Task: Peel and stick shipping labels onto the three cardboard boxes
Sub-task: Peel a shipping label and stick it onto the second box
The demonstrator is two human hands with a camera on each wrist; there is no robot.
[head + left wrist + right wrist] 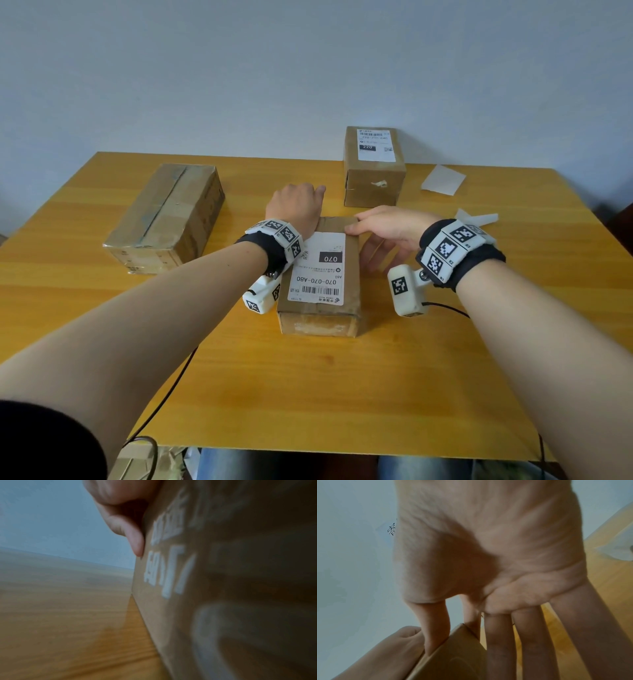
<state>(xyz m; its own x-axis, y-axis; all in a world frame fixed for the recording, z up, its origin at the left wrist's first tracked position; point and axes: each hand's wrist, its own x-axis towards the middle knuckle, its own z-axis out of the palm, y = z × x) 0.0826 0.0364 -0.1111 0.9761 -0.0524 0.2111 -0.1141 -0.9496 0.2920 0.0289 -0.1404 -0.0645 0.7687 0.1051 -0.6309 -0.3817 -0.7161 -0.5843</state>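
Table (342,394) fills my head view, with the unlabelled box (164,219) at centre left and a labelled box (375,168) upper right. At centre sits the middle box (320,274), label (318,267) on top. My left hand (294,209) grips its far-left corner with curled fingers; my right hand (390,229) pinches its far-right edge.

Three cardboard boxes are being counted on the desk (342,394): an unlabelled box (164,219) at left, a middle box (320,277), a far box (374,167). Two shipping labels are being seen stuck on, one on the middle box (318,270), one on the far box (375,145). Two backing sheets (443,179) (478,218) are being noted at right. Two hands are being counted, left (296,207) and right (390,228).
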